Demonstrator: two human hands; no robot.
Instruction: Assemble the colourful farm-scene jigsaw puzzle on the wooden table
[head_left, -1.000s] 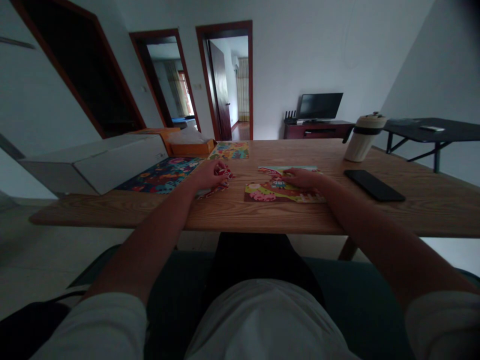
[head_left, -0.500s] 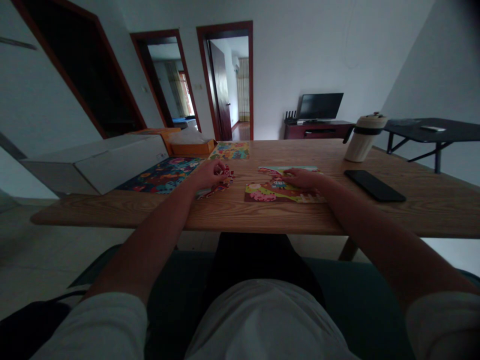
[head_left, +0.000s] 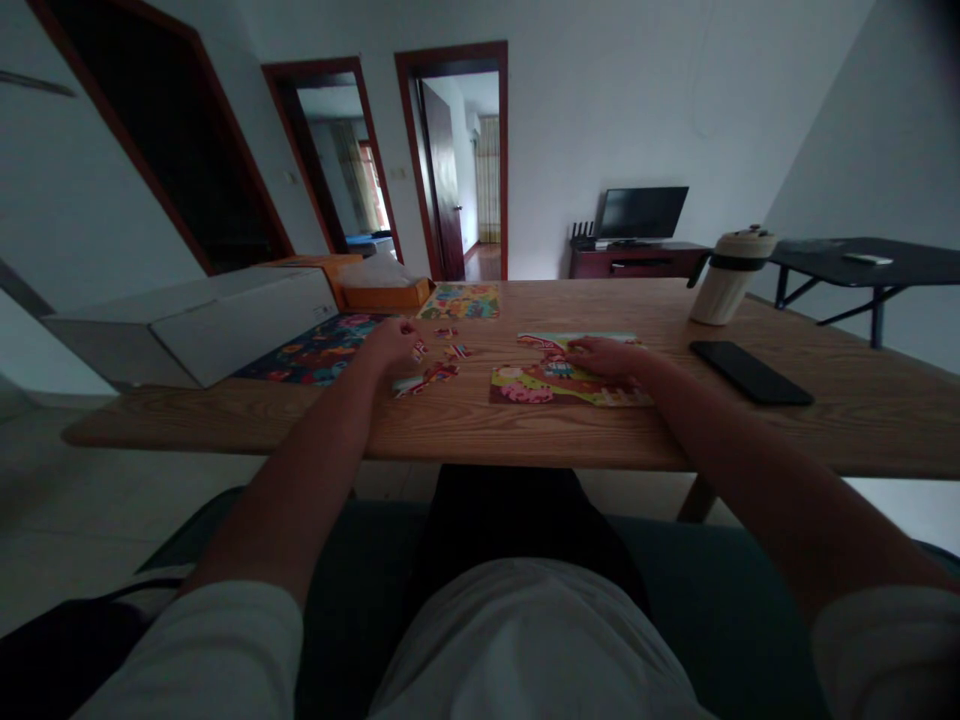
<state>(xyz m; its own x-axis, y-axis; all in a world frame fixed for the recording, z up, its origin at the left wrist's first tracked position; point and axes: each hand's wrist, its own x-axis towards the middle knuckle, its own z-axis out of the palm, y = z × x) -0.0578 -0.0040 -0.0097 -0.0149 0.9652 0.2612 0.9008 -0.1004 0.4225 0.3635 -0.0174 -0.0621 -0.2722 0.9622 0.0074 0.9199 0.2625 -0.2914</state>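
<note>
Head view: flat multicoloured picture puzzle (head_left: 525,390), apparently part-joined, near the wooden table's (head_left: 465,436) front edge, right hand (head_left: 609,357) loosely extended atop, grasping nothing visible; small red-and-white loose pieces (head_left: 441,373) leftward, unjoined; left hand (head_left: 390,343) half-curled beside them, hold indeterminable.

Two hands (head_left: 388,345), three printed pictures (head_left: 526,390), one bottle (head_left: 724,285), one television (head_left: 643,213).

A cream bottle (head_left: 720,290) near a flat black slab (head_left: 750,372), a dark television (head_left: 643,213) on a low cabinet (head_left: 671,261) beyond.
</note>
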